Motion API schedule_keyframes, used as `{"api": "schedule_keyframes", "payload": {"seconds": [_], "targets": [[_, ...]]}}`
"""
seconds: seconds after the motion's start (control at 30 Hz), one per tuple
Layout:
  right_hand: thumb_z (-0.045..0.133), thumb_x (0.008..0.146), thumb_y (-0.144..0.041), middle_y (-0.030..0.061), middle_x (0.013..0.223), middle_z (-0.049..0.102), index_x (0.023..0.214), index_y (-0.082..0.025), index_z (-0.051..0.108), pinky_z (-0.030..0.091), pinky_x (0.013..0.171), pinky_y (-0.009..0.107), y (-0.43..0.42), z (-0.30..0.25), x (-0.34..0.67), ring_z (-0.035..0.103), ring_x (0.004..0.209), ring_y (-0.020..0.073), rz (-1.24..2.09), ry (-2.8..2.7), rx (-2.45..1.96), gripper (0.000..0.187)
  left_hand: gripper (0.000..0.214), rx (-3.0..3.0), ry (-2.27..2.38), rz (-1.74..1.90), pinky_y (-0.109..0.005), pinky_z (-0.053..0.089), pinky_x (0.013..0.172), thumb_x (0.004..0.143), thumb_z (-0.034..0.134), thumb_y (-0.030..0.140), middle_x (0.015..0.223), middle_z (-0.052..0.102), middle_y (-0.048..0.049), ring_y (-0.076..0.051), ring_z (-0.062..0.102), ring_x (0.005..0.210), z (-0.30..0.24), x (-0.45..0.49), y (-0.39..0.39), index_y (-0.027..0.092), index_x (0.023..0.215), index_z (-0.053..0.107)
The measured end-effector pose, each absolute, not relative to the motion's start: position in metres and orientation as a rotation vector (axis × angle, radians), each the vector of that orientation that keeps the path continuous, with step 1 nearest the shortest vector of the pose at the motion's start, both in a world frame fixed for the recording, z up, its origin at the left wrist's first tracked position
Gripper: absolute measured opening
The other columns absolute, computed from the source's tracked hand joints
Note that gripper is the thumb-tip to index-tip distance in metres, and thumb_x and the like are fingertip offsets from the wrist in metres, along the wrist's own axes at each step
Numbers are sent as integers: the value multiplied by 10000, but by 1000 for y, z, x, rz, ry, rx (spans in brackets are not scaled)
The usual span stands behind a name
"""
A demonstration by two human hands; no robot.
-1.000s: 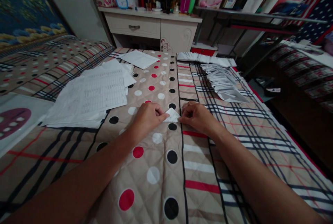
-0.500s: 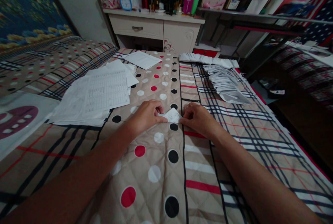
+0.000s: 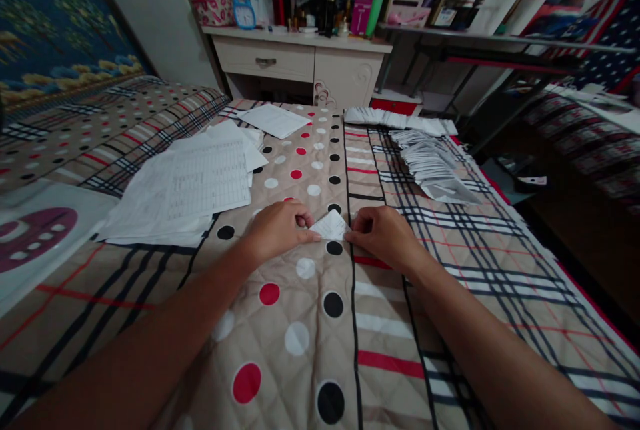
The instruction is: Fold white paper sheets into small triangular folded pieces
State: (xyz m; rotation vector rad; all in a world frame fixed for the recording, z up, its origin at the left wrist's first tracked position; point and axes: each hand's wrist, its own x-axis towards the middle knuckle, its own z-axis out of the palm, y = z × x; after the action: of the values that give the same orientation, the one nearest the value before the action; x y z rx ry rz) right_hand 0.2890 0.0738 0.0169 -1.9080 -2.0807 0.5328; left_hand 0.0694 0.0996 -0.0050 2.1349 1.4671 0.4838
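Note:
A small folded piece of paper [image 3: 331, 225], white with faint print and roughly triangular, lies between my hands on the patterned bedspread [image 3: 385, 377]. My left hand [image 3: 283, 229] pinches its left corner between thumb and fingers. At the right corner my right hand [image 3: 381, 231] does the same, fingers curled in. To the left rests a loose pile of printed sheets [image 3: 200, 173], the top one showing a table grid. On the right, a fanned row of folded paper pieces [image 3: 430, 167] runs along the bedspread, with another row of folded paper [image 3: 400, 121] behind it.
Another small stack of paper [image 3: 275, 121] lies toward the back. A white plastic bag [image 3: 90, 207] with a purple print sits at the far left. Beyond the bed stand a dresser [image 3: 265, 50] with bottles and a blue clock [image 3: 243, 12], and a metal-legged table [image 3: 500, 40].
Both hands stay at the paper's corners; the left fingers have shifted slightly, showing more of its left corner. The whole view has tilted a little, so the background sits lower.

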Motion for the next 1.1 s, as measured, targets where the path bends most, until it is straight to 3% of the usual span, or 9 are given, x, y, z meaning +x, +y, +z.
{"api": "schedule_keyframes", "payload": {"seconds": [0.27, 0.47, 0.63, 0.83, 1.1], "targets": [[714, 707, -363, -15, 681, 666, 692, -215, 655, 319, 548, 249, 66, 11, 287, 558, 603, 136, 616, -1946, -1864, 160, 232, 2088, 1536, 607, -238, 317, 510, 678, 748, 424, 650, 619, 29, -108, 497, 547, -10, 73, 91, 222, 780, 696], [658, 774, -406, -25, 686, 665, 702, -222, 649, 287, 563, 252, 60, 10, 277, 563, 623, 138, 469, -1887, -1876, 198, 308, 1993, 1426, 699, -212, 360, 506, 677, 754, 360, 748, 657, 37, -84, 490, 530, -14, 76, 93, 228, 944, 674], [637, 783, -355, -15, 698, 669, 682, -220, 653, 263, 567, 259, 63, 8, 272, 554, 641, 150, 415, -1880, -1941, 169, 250, 1960, 1448, 734, -205, 354, 490, 705, 735, 380, 732, 656, 28, -79, 479, 521, -16, 77, 94, 229, 902, 711], [621, 786, -321, -3, 732, 671, 690, -211, 639, 250, 577, 267, 64, 6, 271, 552, 665, 153, 357, -1924, -1921, 147, 350, 1821, 1340, 810, -197, 410, 515, 618, 808, 315, 727, 653, 21, -82, 505, 541, -16, 74, 95, 202, 935, 712], [614, 799, -311, 0, 722, 657, 684, -200, 615, 245, 580, 268, 62, 3, 271, 540, 657, 149, 358, -1880, -1900, 160, 286, 1725, 1365, 846, -193, 419, 527, 609, 814, 305, 701, 656, 5, -91, 535, 572, -15, 73, 96, 171, 843, 721]]}}
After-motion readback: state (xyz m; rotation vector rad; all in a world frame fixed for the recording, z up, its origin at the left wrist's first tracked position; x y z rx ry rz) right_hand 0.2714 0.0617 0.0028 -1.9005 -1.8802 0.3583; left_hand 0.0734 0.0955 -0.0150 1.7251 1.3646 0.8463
